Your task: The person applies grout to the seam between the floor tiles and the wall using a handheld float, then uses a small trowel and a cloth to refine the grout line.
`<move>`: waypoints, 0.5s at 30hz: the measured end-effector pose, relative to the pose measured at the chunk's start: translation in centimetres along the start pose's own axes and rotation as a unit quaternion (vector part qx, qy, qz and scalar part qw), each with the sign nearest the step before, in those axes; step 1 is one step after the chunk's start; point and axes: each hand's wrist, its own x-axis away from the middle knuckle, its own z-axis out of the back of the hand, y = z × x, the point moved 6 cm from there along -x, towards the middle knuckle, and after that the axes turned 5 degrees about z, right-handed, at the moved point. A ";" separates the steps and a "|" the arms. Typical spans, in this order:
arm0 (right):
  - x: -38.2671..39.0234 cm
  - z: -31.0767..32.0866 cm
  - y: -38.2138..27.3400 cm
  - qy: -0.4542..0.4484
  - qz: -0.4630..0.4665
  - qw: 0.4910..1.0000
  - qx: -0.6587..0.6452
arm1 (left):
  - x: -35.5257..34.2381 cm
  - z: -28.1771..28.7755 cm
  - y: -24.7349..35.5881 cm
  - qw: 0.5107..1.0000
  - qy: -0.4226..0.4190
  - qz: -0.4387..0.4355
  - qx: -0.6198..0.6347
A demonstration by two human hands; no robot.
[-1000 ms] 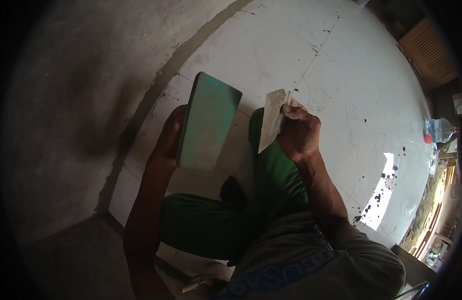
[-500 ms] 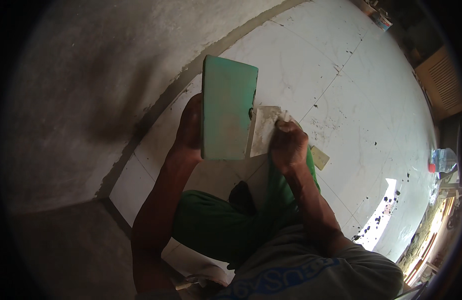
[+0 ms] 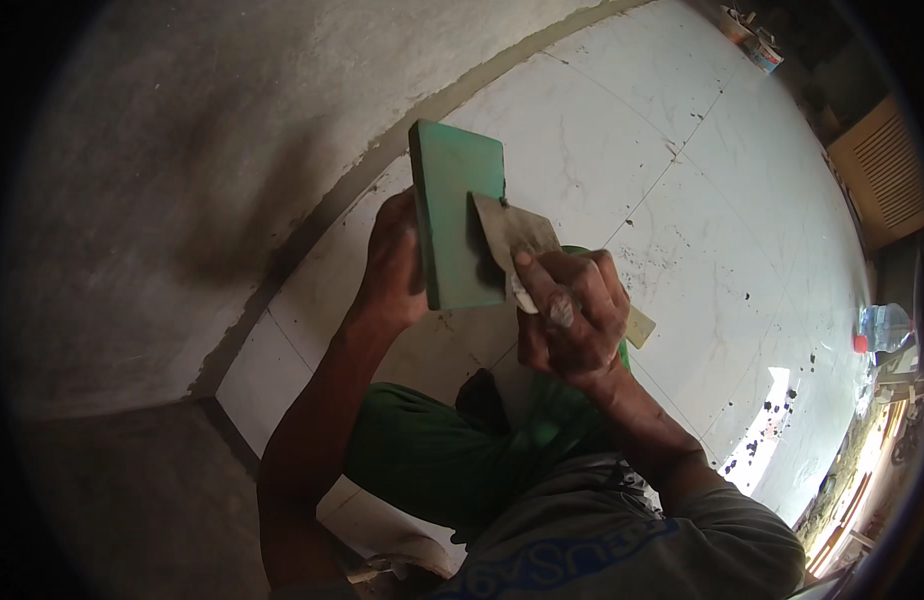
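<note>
A green rectangular plastering float (image 3: 460,165) is held up in front of me with its broad flat face showing. My left hand (image 3: 394,255) is closed on it from behind; the handle and most of the fingers are hidden by the board. My right hand (image 3: 582,310) grips a flat, greyish putty knife (image 3: 519,226), its fingers wrapped around the handle end and one finger along the blade. The blade is tilted and overlaps the right part of the float's face, casting a dark shadow there. Whether its edge touches the surface I cannot tell.
White floor tiles (image 3: 622,120) with dirt specks meet a grey plastered wall (image 3: 182,150) at left. A small yellowish block (image 3: 640,327) lies beside my right hand. A clear bottle (image 3: 884,328), a louvred wooden panel (image 3: 882,170) and a small tub (image 3: 762,50) stand at the far right.
The putty knife has moved from beside the float to over its face, with my right hand turned. The float has tilted, showing more of its left edge.
</note>
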 end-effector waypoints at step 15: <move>18.7 12.6 23.5 -0.083 -0.564 0.816 -0.093 | 0.0 -2.0 1.2 0.992 -0.080 0.102 0.009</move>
